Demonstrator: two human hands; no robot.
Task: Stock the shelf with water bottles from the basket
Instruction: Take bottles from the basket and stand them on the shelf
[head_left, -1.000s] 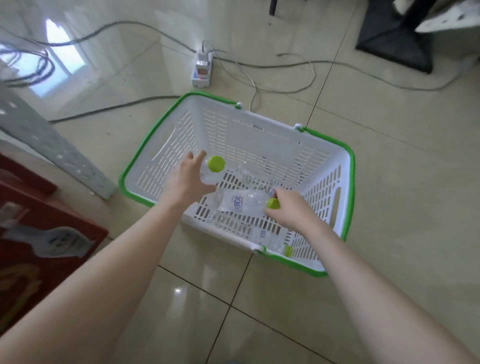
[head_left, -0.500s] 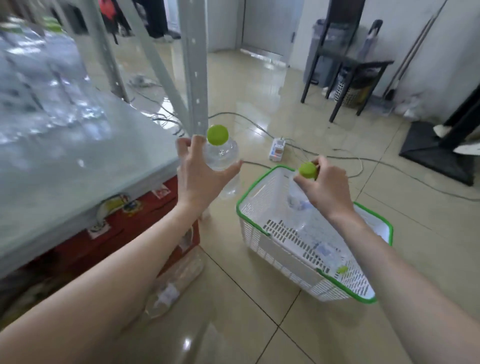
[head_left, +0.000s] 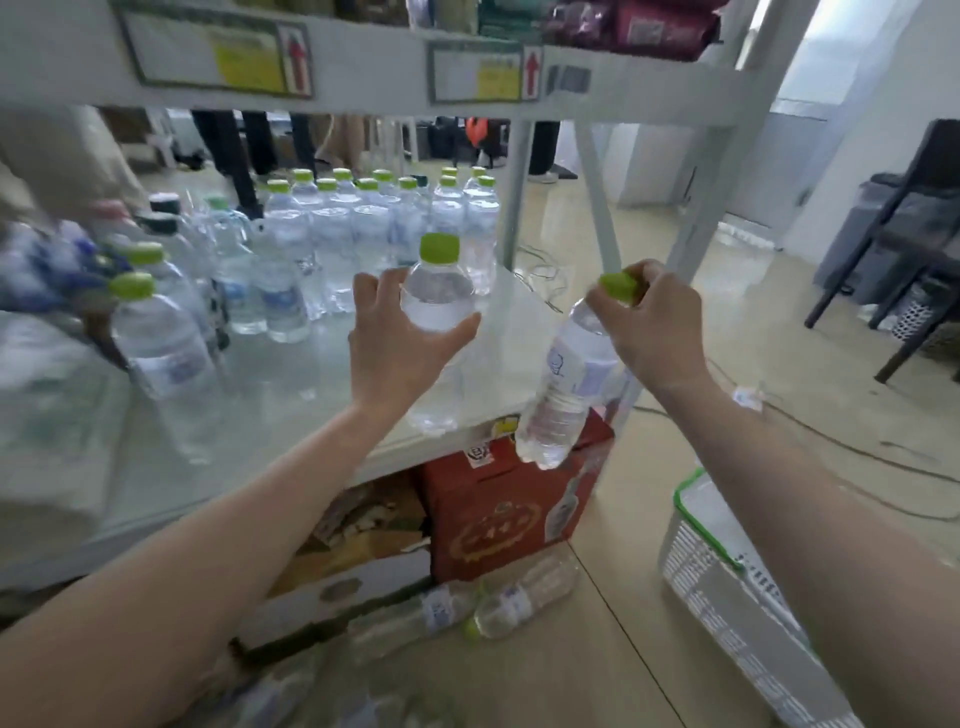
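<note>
Now that both hands have come up out of the basket and swung across to the shelf, each carries 1 water bottle. The left hand (head_left: 402, 345) has its grip wrapped around the shoulder of an upright bottle (head_left: 437, 332), thumb on one side and fingers curled behind, its green cap clear above the hand. The right hand (head_left: 655, 325) pinches the green cap of the second bottle (head_left: 563, 389), which hangs tilted below the fingers, its base out past the front corner of the shelf board (head_left: 498, 332).

1 second ago both hands were down in the basket closing on these bottles; half a second ago they were lifted with the shelf only at the left of view. The view now faces the shelf straight on, so the carry looks nearly done and placing seems to be the step in hand.

On the board stand rows of green-capped bottles (head_left: 363, 218) at the back and 2 larger ones (head_left: 156, 332) at the left, with bare board in front of the left hand. The basket (head_left: 727, 582) sits on the floor at lower right, its contents not visible. 2 bottles (head_left: 483, 603) lie on the floor by a red carton (head_left: 498, 514) under the shelf. Setting the hanging bottle down upright may need a steadier grip.
</note>
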